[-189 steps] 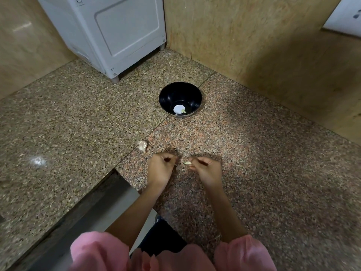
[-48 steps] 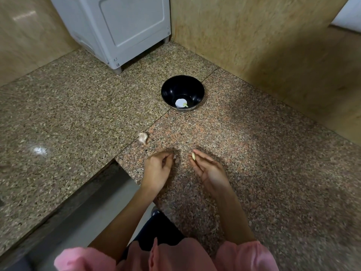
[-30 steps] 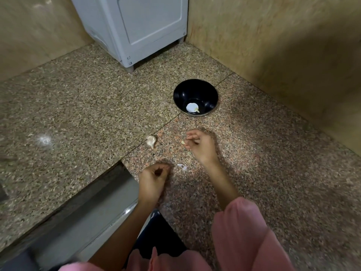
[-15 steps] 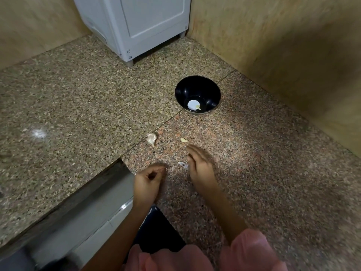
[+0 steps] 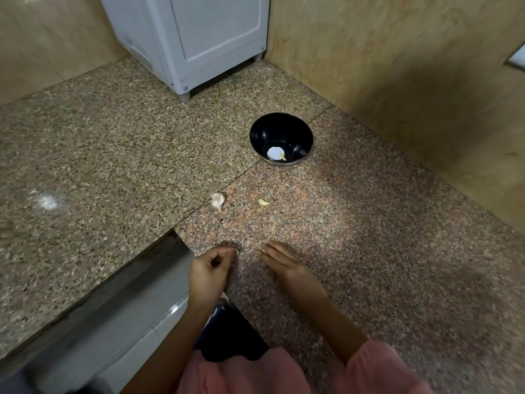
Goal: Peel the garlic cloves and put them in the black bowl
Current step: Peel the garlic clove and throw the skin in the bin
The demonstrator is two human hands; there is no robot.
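head view. counts: one black bowl, two garlic bits loose on the desk, two grips, one white appliance.

the bowl stood upright near the back wall, just right of the slab seam. one white round piece lay in its bottom with a small greenish bit touching it.

an unpeeled clove, one, in papery skin, lay on the seam, well short of the bowl. near it to the right lay one small yellowish clove, bare, apart from it and outside the bowl.

the left grip was curled narrow at the desk's near edge, thumb to fingertips; a pale fleck showed at the tips, and i could not tell whether it was held. the right grip lay flat and wide, fingers straight, resting on the desk, holding nothing. both were well apart from the cloves.

the pink sleeves, two, sat at the bottom edge.

surface: speckled granite, greyer on the left slab, pinker on the right, with a notch cut in at the near left. walls: beige marbled stone. the appliance stood in the back corner on short feet.
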